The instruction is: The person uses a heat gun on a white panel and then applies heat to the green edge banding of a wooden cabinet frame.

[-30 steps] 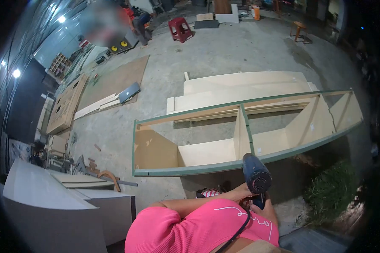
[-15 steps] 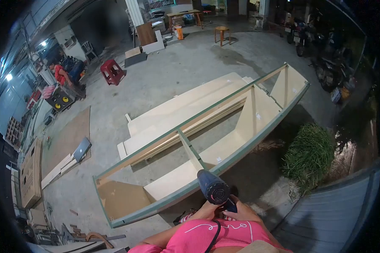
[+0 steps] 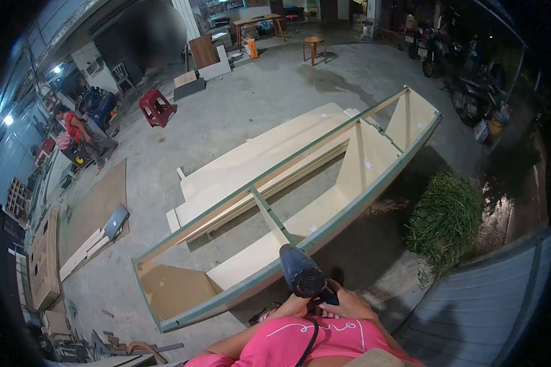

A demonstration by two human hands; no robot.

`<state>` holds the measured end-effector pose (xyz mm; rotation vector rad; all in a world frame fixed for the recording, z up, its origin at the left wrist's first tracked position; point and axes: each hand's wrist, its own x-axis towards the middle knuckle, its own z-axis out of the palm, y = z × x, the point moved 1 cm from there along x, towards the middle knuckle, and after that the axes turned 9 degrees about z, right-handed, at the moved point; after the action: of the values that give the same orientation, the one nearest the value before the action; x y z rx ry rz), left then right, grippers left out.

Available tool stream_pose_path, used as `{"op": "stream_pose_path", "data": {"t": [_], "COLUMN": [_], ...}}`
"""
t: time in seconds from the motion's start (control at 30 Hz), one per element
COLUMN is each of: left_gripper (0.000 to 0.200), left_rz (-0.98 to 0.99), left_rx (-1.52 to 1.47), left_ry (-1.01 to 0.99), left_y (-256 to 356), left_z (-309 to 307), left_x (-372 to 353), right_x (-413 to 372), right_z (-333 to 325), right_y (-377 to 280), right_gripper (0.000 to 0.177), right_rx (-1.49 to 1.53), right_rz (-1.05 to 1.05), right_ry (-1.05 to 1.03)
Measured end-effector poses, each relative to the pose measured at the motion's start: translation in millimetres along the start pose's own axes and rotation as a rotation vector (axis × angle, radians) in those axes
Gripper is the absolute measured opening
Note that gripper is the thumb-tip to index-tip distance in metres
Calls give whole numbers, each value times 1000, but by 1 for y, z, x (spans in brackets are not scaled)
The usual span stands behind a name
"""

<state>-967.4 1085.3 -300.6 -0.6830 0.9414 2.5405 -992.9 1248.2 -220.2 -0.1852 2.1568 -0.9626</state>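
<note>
A dark hair dryer [image 3: 302, 273] points away from me, its round rear grille facing up toward my head. My right hand [image 3: 344, 301] is closed around its handle. Close under the dryer's body is my left hand [image 3: 296, 307], with its fingers hidden behind it. The nozzle end overlaps the near green-edged side of a long boat-shaped wooden frame [image 3: 245, 291] in this view. Inside the frame are pale plywood panels and crosspieces, and green strips run along its upper edges. A black cord [image 3: 313, 340] hangs down over my pink top.
Pale plywood sheets [image 3: 251, 156] lie beyond the frame. A grass heap [image 3: 445, 220] is at right, near corrugated metal [image 3: 490, 300]. A red stool [image 3: 157, 109], a wooden stool [image 3: 314, 49] and parked motorbikes [image 3: 468, 101] stand farther off. A person [image 3: 76, 129] is at far left, and a laptop [image 3: 116, 221] rests on boards.
The view has shifted slightly, and the hair dryer sits a little farther left in it. The person at far left has changed posture, with legs now apart beside the speaker box.
</note>
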Motion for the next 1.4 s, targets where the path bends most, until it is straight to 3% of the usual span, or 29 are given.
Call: {"op": "stream_pose_path", "data": {"t": [0.27,0.33,0.43,0.77,0.83,1.07,1.23,1.4], "left_gripper": [35,22,26,31,31,31,27,24], "left_rz": [0,-21,6,5,7,63,61,100], "left_rx": [53,79,72,59,12,24,-74,-78], "left_ry": [40,106,110,255,257,328,271,325], "left_y": [7,16,13,32,29,33,20,18], "left_z": [18,38,45,92,90,112,101,113], "left_x": [-7,-12,-5,5,13,22,38,45], "right_x": [5,5,5,24,26,37,58,69], "right_z": [-11,-20,-37,-77,-91,-124,-123,-132], "right_y": [2,-1,-6,-5,-15,-29,-4,3], "right_gripper": [73,72,72,68,66,64,67,71], "right_rx": [-29,-104,-99,-133,-68,-130,-218,-200], "right_rz": [-11,31,-99,-117,-23,56,-205,-151], "right_ry": [-48,-62,3,-73,-210,-312,-236,-280]}}
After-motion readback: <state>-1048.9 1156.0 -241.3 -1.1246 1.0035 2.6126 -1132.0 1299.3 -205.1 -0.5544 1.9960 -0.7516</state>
